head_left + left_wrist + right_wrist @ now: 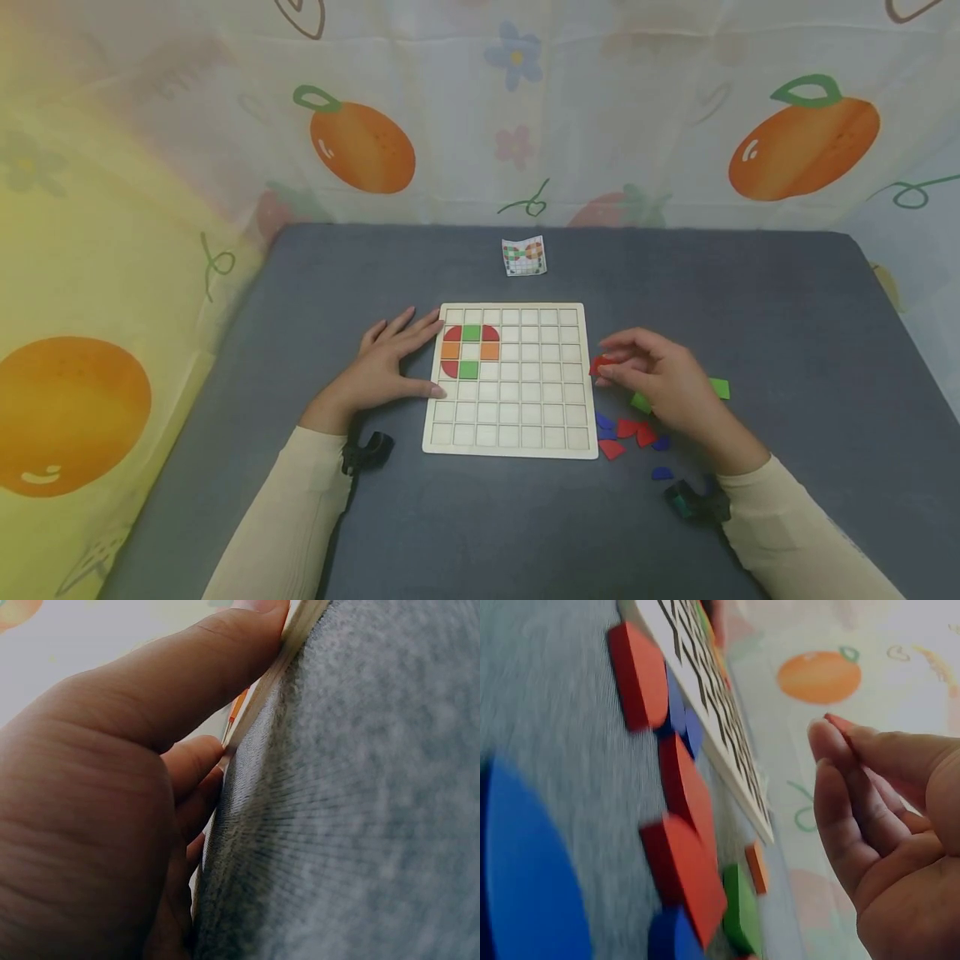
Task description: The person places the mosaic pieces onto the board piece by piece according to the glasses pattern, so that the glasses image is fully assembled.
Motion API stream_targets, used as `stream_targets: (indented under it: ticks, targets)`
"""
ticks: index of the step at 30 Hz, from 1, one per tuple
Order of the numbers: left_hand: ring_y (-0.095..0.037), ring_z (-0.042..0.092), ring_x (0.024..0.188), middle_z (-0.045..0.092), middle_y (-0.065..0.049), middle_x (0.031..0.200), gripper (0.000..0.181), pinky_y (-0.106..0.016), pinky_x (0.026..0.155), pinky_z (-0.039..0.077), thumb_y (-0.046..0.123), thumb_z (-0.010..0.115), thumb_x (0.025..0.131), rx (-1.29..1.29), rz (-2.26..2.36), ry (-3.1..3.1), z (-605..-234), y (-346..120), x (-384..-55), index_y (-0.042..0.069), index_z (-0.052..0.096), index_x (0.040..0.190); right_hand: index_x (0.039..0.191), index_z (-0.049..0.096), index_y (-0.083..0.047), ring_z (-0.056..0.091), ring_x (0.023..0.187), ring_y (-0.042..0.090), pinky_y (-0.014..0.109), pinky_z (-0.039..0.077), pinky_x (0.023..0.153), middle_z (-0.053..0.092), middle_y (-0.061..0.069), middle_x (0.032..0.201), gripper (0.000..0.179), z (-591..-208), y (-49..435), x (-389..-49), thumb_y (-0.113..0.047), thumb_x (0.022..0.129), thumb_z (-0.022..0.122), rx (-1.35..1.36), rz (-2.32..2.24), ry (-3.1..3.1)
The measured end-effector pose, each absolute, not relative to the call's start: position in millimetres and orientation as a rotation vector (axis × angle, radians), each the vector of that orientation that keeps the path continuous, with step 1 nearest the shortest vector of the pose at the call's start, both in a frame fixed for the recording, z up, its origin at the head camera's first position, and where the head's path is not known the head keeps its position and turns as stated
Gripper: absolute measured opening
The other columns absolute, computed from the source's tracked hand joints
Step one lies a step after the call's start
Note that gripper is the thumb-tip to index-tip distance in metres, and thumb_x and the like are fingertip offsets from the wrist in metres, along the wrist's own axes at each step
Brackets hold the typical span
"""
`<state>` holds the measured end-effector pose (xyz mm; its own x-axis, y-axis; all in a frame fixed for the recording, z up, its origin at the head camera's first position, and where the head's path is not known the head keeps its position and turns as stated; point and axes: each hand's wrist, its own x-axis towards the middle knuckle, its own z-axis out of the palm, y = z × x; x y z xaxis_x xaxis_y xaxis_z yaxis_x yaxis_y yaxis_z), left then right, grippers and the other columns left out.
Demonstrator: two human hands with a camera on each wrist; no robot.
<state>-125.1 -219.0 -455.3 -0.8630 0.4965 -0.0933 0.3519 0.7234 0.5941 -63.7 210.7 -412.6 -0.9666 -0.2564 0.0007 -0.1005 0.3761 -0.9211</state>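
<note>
A pale wooden grid board (pixel 510 414) lies on the table. Around one bare square in its upper left sit red quarter-round pieces (pixel 450 369), green squares (pixel 471 332) and orange squares (pixel 489 351). My left hand (pixel 378 371) rests at the board's left edge, thumb and fingers spread, the fingertips touching the rim. Just past the board's right edge, my right hand (pixel 652 375) pinches a red piece (pixel 600 364) between thumb and fingertips. In the right wrist view the fingers cover most of that red piece (pixel 840 722).
Right of the board lie loose red pieces (pixel 611 449), blue pieces (pixel 662 473) and green pieces (pixel 720 388), some under my right hand. An orange piece (pixel 757 868) shows in the right wrist view. Behind the board lies a small pattern card (pixel 524 257). A fruit-print cloth (pixel 450 125) hangs behind the table.
</note>
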Motion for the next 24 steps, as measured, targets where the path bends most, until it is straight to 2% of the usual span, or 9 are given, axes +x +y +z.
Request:
stream_targets:
  ticks: [5,14,24]
  targets:
    - [-0.023,0.002,0.166,0.024,0.012,0.178,0.114,-0.061,0.125,-0.005,0.059,0.095,0.08,0.673,0.85,2.686,-456,-219,-125,0.026,0.036,0.173,0.113,0.078,-0.002,0.079,0.086,0.026,0.03,0.062,0.08,0.08,0.007,0.097,0.016,-414,197,-66,-0.005,0.098,0.083,-0.336,-1.668,2.447]
    - [-0.023,0.002,0.166,0.024,0.014,0.178,0.113,-0.061,0.125,-0.005,0.058,0.094,0.081,0.663,0.83,2.692,-457,-219,-125,0.027,0.036,0.173,0.114,0.082,-0.009,0.077,0.088,0.025,0.031,0.058,0.078,0.08,-0.001,0.096,0.015,-412,160,-73,-0.012,0.099,0.083,-0.342,-1.606,2.449]
    - [-0.026,0.004,0.166,0.025,0.01,0.178,0.112,-0.062,0.124,-0.004,0.057,0.094,0.082,0.696,0.86,2.682,-455,-220,-125,0.024,0.037,0.172,0.111,0.08,-0.009,0.078,0.083,0.021,0.036,0.059,0.083,0.08,0.001,0.093,0.011,-416,113,-79,-0.012,0.1,0.082,-0.382,-1.63,2.398]
